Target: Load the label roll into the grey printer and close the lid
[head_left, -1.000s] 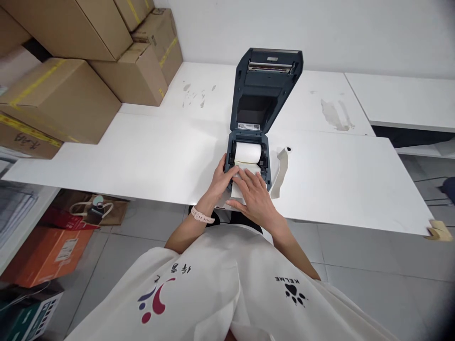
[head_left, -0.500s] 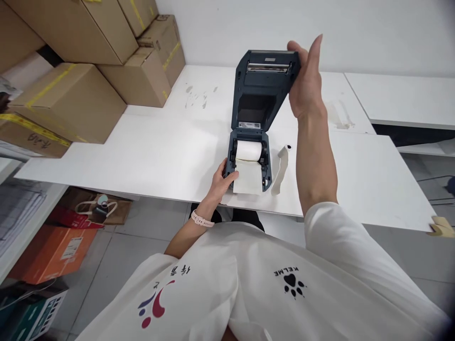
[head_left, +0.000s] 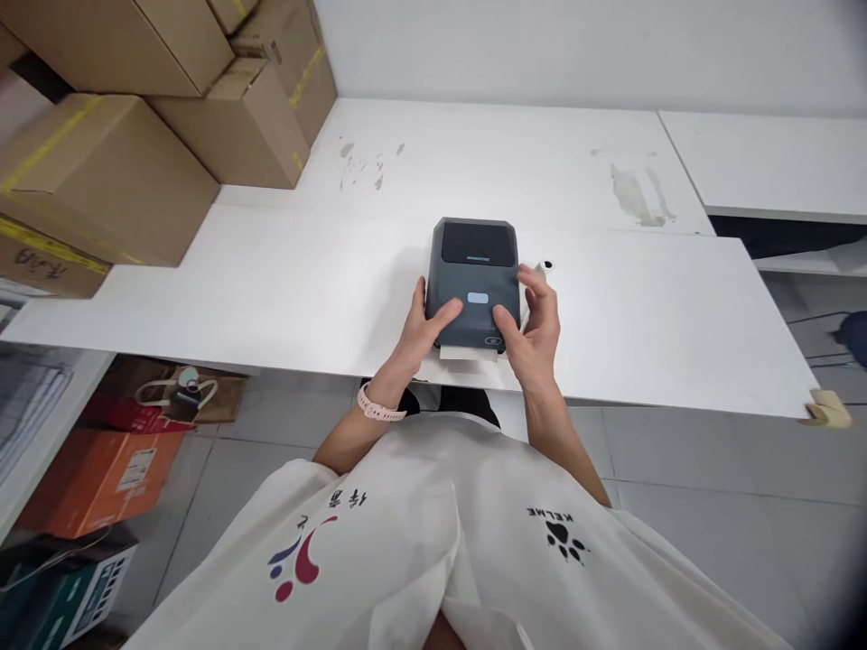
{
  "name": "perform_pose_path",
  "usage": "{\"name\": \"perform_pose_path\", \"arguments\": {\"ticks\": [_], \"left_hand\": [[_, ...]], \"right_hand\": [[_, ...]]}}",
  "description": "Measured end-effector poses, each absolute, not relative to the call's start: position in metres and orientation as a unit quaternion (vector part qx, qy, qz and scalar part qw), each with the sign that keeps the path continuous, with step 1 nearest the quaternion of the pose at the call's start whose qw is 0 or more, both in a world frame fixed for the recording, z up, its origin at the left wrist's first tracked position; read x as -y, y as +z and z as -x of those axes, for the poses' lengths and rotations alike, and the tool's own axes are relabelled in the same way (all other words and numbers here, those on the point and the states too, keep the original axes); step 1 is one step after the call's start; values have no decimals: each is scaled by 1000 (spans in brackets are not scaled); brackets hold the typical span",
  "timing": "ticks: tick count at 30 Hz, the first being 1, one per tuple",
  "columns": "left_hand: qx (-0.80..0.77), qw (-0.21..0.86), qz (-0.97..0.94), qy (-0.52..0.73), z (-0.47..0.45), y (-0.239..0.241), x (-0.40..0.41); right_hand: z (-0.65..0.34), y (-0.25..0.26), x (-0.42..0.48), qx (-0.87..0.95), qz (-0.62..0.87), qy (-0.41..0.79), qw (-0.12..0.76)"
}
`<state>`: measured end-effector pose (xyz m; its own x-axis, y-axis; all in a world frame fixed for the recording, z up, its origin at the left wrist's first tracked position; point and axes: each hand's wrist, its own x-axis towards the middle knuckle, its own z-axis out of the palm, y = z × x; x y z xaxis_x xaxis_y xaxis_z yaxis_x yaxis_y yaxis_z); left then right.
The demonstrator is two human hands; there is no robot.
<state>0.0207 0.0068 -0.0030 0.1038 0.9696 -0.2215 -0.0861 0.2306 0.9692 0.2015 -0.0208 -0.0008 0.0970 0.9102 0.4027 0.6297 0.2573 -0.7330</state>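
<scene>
A dark blue-grey label printer (head_left: 474,280) stands on the white table near its front edge, lid down. A white strip of label paper (head_left: 469,353) sticks out of its front. My left hand (head_left: 421,332) grips the printer's left side, thumb on top of the lid. On the right side my right hand (head_left: 535,329) holds it too, its thumb on the lid near the front corner. Behind my right fingers lies a small paper roll (head_left: 544,267) with a loose tail, mostly hidden by the hand.
Cardboard boxes (head_left: 101,176) are stacked on the left of the white table (head_left: 304,271). Below on the left are an orange box (head_left: 101,478) and a paper bag (head_left: 227,397). A tan corner guard (head_left: 827,409) covers the table's right front corner.
The printer's raised lid has come down and now covers the paper roll inside. My right hand has moved down from the lid's top edge to the printer's right side.
</scene>
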Motion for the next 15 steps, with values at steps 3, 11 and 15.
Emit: {"name": "perform_pose_path", "arguments": {"ticks": [3,11,15], "left_hand": [[-497,621,-408,449,-30,-6,-2],[-501,594,-435,455,-28,-19,4],[-493,576,-457,466,-28,-23,3]], "right_hand": [[-205,-13,18,664,597,177,414],[-212,-21,22,654,578,262,412],[-211,-21,21,654,580,245,419]]}}
